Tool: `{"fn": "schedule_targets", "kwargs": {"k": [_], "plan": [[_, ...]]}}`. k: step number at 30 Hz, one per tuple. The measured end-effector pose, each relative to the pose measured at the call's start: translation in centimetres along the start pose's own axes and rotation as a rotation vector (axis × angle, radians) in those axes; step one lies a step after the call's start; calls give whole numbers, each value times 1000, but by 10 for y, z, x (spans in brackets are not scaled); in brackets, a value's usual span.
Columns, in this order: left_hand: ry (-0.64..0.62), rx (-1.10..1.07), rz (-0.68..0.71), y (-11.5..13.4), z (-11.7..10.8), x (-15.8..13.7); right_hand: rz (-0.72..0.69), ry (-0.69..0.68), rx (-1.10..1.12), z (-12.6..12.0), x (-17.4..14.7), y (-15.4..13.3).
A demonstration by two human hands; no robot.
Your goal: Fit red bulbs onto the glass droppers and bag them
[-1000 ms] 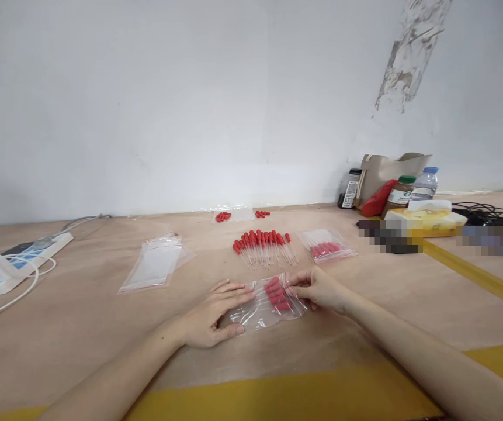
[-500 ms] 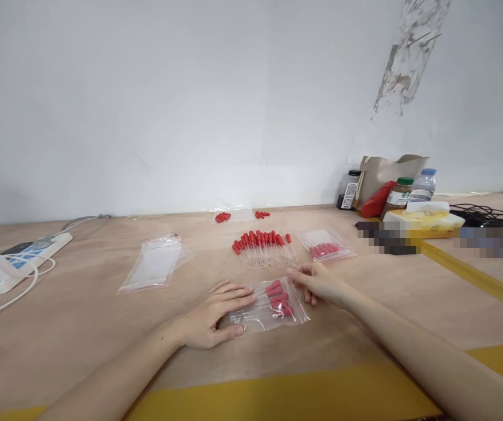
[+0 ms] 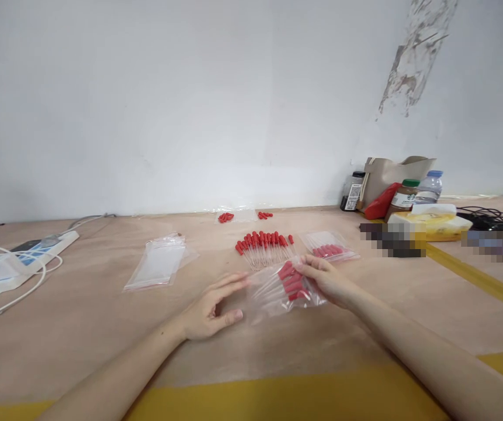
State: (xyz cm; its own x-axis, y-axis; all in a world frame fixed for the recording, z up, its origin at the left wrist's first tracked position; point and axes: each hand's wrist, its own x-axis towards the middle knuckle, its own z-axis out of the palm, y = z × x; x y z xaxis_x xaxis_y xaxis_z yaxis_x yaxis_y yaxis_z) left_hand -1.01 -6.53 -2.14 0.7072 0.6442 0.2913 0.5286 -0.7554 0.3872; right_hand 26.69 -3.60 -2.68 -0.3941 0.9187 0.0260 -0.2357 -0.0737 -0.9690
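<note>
A clear zip bag (image 3: 269, 297) holds several droppers with red rubber bulbs (image 3: 294, 286) toward its right end. My right hand (image 3: 325, 279) pinches the bag's upper right edge, and the bag looks tilted, partly raised. Fingers apart, my left hand (image 3: 216, 307) rests at the bag's left end without gripping it; whether the fingertips touch the plastic I cannot tell. Behind the bag lies a fanned pile of loose red-bulbed droppers (image 3: 263, 245). Another zip bag (image 3: 328, 244) with droppers inside lies flat beyond my right hand. A stack of flat zip bags (image 3: 157, 263) lies to the left.
Small red bulbs lie by the wall, some on a clear plastic bag (image 3: 238, 216). A power strip (image 3: 49, 251) with white cables is at far left. At right stand a tissue pack (image 3: 430, 225), a green-lidded jar (image 3: 404, 197), a water bottle (image 3: 432, 187) and a beige bag (image 3: 391, 175).
My right hand has taken hold of the filled bag's edge and shifted it right and slightly up. My left hand has come off the bag's surface.
</note>
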Motion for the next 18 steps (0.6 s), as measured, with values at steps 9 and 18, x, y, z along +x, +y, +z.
{"fn": "schedule_targets", "kwargs": {"k": [9, 18], "plan": [[363, 694, -790, -87, -43, -23, -404, 666, -60, -62, 19, -16], [116, 686, -1116, -122, -47, -40, -244, 915, -657, -77, 40, 15]]}}
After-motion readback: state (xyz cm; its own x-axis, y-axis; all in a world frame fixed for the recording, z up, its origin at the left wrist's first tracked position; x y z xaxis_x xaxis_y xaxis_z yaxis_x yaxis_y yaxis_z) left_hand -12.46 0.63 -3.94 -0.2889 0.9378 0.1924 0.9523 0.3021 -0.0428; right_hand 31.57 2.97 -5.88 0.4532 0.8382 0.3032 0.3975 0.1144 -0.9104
